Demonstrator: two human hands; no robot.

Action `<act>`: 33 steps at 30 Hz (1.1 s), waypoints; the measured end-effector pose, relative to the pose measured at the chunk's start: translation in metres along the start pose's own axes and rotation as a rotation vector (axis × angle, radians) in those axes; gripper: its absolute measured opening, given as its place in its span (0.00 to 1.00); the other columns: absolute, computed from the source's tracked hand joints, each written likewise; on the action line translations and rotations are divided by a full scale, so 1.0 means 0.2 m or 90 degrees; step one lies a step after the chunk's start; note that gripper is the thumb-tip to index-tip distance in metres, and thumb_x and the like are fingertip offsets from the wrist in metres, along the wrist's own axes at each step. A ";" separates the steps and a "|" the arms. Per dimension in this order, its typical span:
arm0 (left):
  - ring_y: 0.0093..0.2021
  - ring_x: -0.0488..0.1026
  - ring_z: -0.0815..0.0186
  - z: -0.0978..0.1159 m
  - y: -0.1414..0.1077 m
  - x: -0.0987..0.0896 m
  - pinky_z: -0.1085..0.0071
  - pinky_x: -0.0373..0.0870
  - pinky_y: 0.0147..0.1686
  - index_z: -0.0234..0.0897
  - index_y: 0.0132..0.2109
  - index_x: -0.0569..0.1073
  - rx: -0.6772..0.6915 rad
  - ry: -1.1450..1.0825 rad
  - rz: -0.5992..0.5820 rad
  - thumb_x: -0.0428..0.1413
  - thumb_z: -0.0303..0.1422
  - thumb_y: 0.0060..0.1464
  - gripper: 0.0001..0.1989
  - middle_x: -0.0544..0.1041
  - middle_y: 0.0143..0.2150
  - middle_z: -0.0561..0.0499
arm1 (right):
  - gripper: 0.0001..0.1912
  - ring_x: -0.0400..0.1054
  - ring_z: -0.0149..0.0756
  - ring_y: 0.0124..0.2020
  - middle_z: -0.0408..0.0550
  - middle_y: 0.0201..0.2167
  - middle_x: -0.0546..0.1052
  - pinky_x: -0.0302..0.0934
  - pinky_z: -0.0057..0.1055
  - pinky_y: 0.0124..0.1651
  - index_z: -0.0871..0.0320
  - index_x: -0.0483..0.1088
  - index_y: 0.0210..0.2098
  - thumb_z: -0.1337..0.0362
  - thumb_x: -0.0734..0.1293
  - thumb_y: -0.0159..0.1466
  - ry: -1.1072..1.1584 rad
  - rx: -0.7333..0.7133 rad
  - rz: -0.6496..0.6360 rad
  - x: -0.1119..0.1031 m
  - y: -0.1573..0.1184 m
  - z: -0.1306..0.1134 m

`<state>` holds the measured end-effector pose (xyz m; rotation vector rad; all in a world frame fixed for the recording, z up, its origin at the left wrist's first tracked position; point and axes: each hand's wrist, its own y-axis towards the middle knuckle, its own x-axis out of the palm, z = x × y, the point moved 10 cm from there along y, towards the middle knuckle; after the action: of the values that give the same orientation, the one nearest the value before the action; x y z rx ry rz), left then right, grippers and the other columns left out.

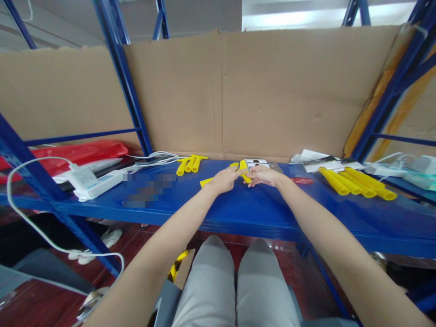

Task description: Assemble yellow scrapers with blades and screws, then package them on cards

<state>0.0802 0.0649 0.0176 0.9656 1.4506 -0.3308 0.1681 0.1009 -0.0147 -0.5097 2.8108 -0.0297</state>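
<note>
My left hand [225,179] is closed over a yellow tube-like piece [205,182]. One end sticks out at the left below the palm, and the fingers hide its middle. My right hand [261,175] pinches a short yellow plastic piece [244,167] by its lower end, just above the shelf. Fingers of the left hand reach across and touch that same piece. Behind the right hand lies a white packet with dark round marks [256,162]. Something thin and red [301,180] lies right of the right wrist.
Several yellow T-shaped handles [188,165] lie on the blue shelf [184,204] at left. Several yellow tubes [354,182] rest at right. A white power strip [98,187] with cables stands at far left. Cardboard [272,91] closes off the back. Below is a box with yellow pieces [184,272].
</note>
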 end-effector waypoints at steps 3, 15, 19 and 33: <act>0.54 0.70 0.58 0.00 0.00 0.01 0.65 0.66 0.53 0.39 0.64 0.64 -0.019 0.005 -0.022 0.46 0.21 0.58 0.27 0.72 0.54 0.41 | 0.06 0.71 0.28 0.22 0.46 0.23 0.77 0.65 0.22 0.26 0.61 0.69 0.27 0.70 0.69 0.61 -0.007 0.018 -0.014 0.02 -0.01 0.00; 0.56 0.71 0.59 0.00 -0.02 0.02 0.66 0.65 0.56 0.41 0.60 0.71 -0.024 -0.040 -0.082 0.49 0.23 0.57 0.24 0.75 0.55 0.44 | 0.08 0.70 0.30 0.27 0.49 0.25 0.79 0.61 0.22 0.30 0.62 0.74 0.26 0.74 0.63 0.58 -0.452 -0.064 0.327 -0.40 -0.02 -0.08; 0.57 0.71 0.58 0.00 -0.02 0.03 0.65 0.65 0.56 0.42 0.60 0.71 -0.036 -0.043 -0.084 0.49 0.27 0.60 0.22 0.75 0.56 0.45 | 0.09 0.74 0.37 0.36 0.51 0.34 0.81 0.63 0.26 0.40 0.60 0.78 0.31 0.72 0.65 0.59 -0.598 -0.092 0.320 -0.36 0.03 -0.08; 0.55 0.72 0.59 0.03 -0.01 0.01 0.65 0.66 0.54 0.41 0.59 0.72 -0.020 -0.058 -0.074 0.51 0.29 0.61 0.20 0.75 0.56 0.46 | 0.10 0.74 0.37 0.37 0.54 0.35 0.81 0.63 0.26 0.41 0.61 0.79 0.32 0.75 0.66 0.57 -0.684 -0.041 0.282 -0.28 0.11 -0.07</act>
<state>0.0828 0.0598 0.0146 0.8318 1.4273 -0.4306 0.2065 0.1404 0.0114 0.1070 1.7988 0.3239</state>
